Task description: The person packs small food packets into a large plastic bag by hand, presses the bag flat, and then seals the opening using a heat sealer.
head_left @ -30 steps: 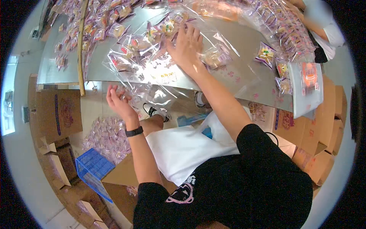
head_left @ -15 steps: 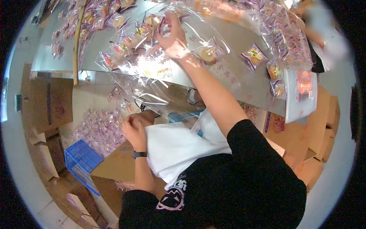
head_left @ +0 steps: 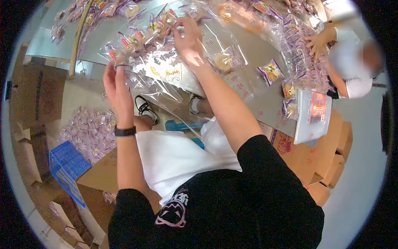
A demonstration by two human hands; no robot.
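A large clear plastic bag point(head_left: 170, 76) with printing lies over the table edge, with small wrapped snacks point(head_left: 134, 40) at its far left part. My left hand point(head_left: 118, 89), with a dark band on the wrist, has its fingertips closed on the bag's left edge beside the snacks. Farther up, my right hand point(head_left: 190, 41) pinches the bag's film near more snacks. A round snack point(head_left: 223, 61) shows through the film right of my right wrist. One purple-edged packet point(head_left: 271, 72) lies on the table, right of the bag.
Piled packets point(head_left: 300, 54) cover the table's right, where another person's hand point(head_left: 321, 43) rests. A stack of flat bags point(head_left: 313, 116) lies at the right edge. A wooden stick point(head_left: 79, 39) crosses the left. Below are a packet heap point(head_left: 93, 133), a blue basket point(head_left: 70, 159) and cartons point(head_left: 327, 166).
My left hand has risen from beside my lap to the bag's left edge. My right hand stays on the bag. The other person's hand has come into view over the packets at right.
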